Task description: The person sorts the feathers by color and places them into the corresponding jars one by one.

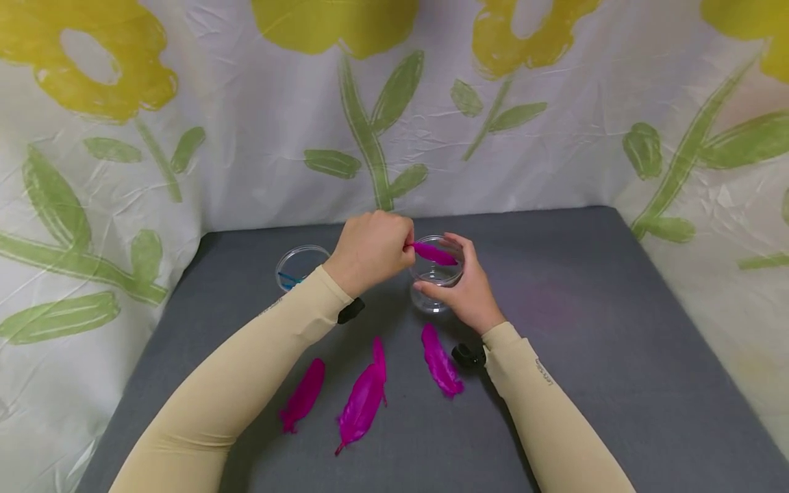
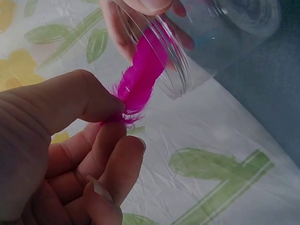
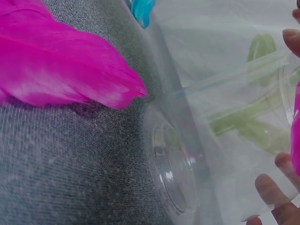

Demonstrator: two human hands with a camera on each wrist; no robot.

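Note:
My left hand (image 1: pixel 374 248) pinches the end of a magenta feather (image 1: pixel 435 254) between thumb and forefinger. In the left wrist view the other end of that feather (image 2: pixel 145 70) lies inside the mouth of a clear jar (image 2: pixel 229 40). My right hand (image 1: pixel 473 291) holds this jar (image 1: pixel 425 301) near its rim, thumb on one side and fingers round the other. The right wrist view shows the jar's base (image 3: pixel 173 173) close to the grey cloth, with fingertips behind the clear wall.
Magenta feathers lie on the grey table (image 1: pixel 616 383): one at left (image 1: pixel 304 396), an overlapping pair (image 1: pixel 362 404) in the middle, one at right (image 1: pixel 440 363). Behind my left forearm stands a second clear container (image 1: pixel 302 252) with blue pieces (image 1: pixel 288 279). A flower-print curtain (image 1: pixel 259 157) hangs behind.

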